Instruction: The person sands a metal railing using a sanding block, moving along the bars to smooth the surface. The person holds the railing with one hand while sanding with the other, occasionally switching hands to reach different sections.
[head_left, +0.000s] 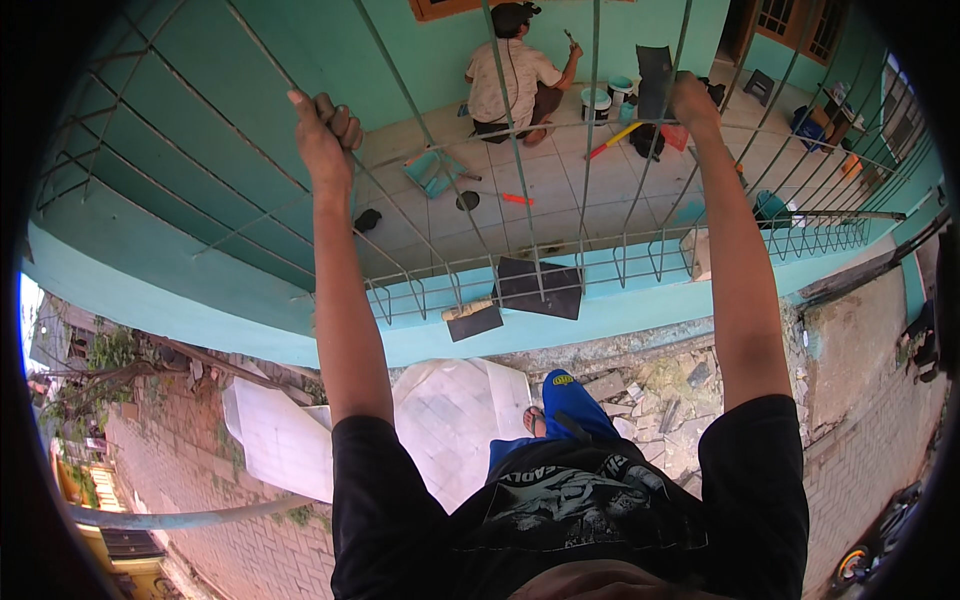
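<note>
My left hand (pixel 326 132) is closed around a thin upright bar of the metal railing (pixel 388 60), high on the left side. Farther right, my right hand (pixel 692 103) is raised at the railing and grips a dark grey sheet of sandpaper (pixel 655 80), which stands up beside the fingers. Some of the right fingers are hidden. Below, on the light-blue ledge (pixel 420 340), lies a larger dark sheet (pixel 540 288) behind the lower bars. A smaller dark piece with a tan edge (pixel 473 322) rests next to it.
Beyond the railing a person (pixel 510 75) crouches by the green wall, holding a brush (pixel 572 40). Paint buckets (pixel 596 104), a teal dustpan (pixel 432 173) and an orange-handled tool (pixel 517 199) are on the tiles. White sheeting (pixel 460 420) and rubble (pixel 670 400) lie on my side.
</note>
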